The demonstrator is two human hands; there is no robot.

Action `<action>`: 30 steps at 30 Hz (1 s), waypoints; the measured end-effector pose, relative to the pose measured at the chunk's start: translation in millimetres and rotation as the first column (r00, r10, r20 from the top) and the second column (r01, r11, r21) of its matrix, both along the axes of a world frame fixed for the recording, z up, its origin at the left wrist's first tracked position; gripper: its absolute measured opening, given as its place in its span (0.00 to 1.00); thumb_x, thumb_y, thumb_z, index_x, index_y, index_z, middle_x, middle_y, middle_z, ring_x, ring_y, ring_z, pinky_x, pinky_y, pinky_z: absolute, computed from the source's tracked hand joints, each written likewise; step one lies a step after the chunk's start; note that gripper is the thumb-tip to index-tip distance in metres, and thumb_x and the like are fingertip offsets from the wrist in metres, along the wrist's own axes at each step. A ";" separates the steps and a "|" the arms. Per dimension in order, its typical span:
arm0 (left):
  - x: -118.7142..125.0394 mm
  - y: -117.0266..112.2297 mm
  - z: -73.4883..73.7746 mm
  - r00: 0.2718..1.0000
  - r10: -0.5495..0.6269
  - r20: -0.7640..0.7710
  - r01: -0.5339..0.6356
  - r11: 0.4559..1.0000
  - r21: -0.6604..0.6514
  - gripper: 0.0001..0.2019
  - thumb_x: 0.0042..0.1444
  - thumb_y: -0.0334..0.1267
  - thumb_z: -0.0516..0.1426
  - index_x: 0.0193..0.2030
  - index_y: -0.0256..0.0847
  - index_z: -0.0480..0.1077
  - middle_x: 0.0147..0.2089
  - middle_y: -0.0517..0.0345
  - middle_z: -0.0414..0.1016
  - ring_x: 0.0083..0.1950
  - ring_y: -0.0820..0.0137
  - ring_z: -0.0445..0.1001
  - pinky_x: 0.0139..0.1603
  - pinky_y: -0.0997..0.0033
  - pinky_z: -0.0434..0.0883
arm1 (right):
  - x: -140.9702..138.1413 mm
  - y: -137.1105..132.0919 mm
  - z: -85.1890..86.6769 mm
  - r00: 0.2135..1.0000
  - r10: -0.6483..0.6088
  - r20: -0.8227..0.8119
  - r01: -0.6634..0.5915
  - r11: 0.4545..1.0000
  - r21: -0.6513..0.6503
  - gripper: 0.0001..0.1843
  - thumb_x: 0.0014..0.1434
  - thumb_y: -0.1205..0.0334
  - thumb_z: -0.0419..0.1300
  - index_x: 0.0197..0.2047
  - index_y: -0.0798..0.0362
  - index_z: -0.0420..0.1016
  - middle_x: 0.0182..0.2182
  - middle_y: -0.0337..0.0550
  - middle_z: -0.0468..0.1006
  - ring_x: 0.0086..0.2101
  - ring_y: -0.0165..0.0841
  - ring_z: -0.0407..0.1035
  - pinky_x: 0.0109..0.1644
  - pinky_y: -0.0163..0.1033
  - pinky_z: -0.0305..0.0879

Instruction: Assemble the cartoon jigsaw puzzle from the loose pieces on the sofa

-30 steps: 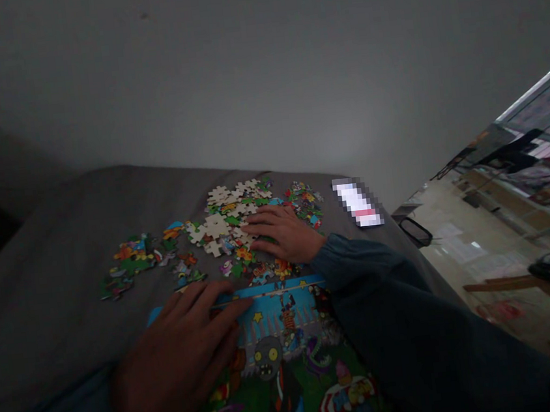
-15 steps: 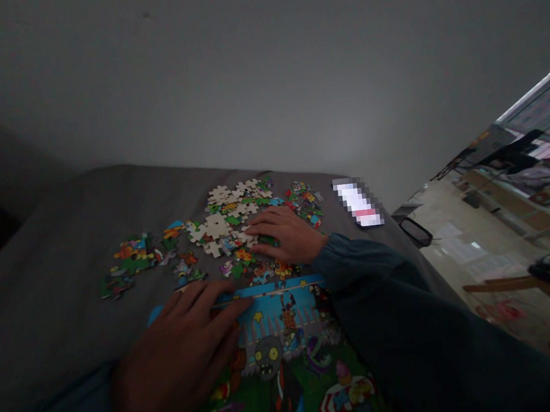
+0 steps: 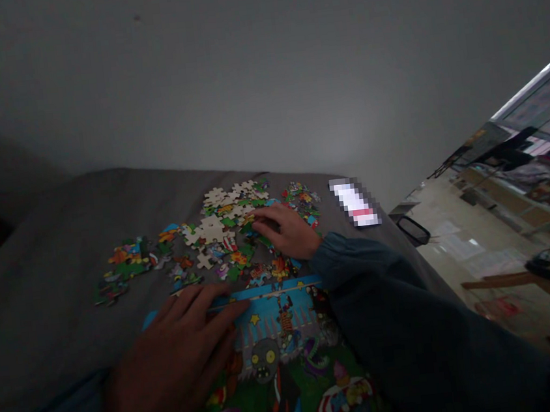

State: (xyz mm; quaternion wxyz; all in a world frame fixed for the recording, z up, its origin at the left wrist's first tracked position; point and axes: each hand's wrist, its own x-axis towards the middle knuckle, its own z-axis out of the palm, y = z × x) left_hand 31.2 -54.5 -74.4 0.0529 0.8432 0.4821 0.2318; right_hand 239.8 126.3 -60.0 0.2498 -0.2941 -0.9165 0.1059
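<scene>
Dozens of puzzle pieces [image 3: 211, 230] lie loose on the far side of the picture board [image 3: 295, 354], many blank side up; plenty left unsorted, we judge. Our left hand [image 3: 172, 348] rests open over the board; our right hand [image 3: 291, 232] curls among them, grip unclear.

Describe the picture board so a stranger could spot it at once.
Start with the grey cloth beside the wall. On its near side, partly covered by the left hand, lies the picture board. Unlike the loose puzzle pieces beyond it, it carries one large scene with a blue band, yellow stars and a grey, yellow-eyed figure.
</scene>
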 end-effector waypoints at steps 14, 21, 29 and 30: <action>2.0 -0.5 3.4 1.000 0.014 -0.011 -0.014 1.000 -0.007 0.16 0.68 0.40 0.47 0.53 0.52 0.74 0.53 0.53 0.75 0.53 0.56 0.73 0.50 0.52 0.73 | -3.7 -2.8 2.8 0.946 -0.082 0.312 0.030 0.985 0.169 0.28 0.72 0.48 0.47 0.70 0.49 0.57 0.69 0.46 0.59 0.67 0.46 0.49 0.68 0.59 0.52; 1.5 0.2 4.0 0.999 0.009 -0.030 -0.009 1.000 -0.006 0.16 0.67 0.39 0.49 0.54 0.53 0.74 0.53 0.53 0.75 0.53 0.55 0.73 0.49 0.51 0.74 | -7.1 -6.1 6.4 0.926 -0.039 0.376 -0.026 0.986 0.167 0.23 0.74 0.52 0.46 0.68 0.45 0.62 0.67 0.46 0.64 0.65 0.40 0.57 0.64 0.55 0.56; 0.6 -2.1 3.7 0.999 -0.002 -0.033 0.002 1.000 -0.027 0.15 0.64 0.37 0.53 0.56 0.51 0.73 0.55 0.51 0.75 0.54 0.52 0.73 0.49 0.44 0.75 | -0.4 -8.2 10.5 0.929 -0.196 0.314 0.109 0.955 0.275 0.16 0.73 0.56 0.51 0.53 0.50 0.77 0.52 0.44 0.79 0.52 0.40 0.69 0.59 0.53 0.52; 0.7 -2.2 4.0 0.999 0.001 -0.035 -0.002 1.000 -0.028 0.15 0.64 0.36 0.53 0.55 0.51 0.73 0.55 0.51 0.75 0.54 0.52 0.73 0.49 0.44 0.75 | 0.1 -7.9 11.0 0.923 -0.220 0.316 0.127 0.949 0.289 0.16 0.73 0.56 0.50 0.51 0.50 0.78 0.49 0.44 0.81 0.51 0.41 0.69 0.58 0.53 0.52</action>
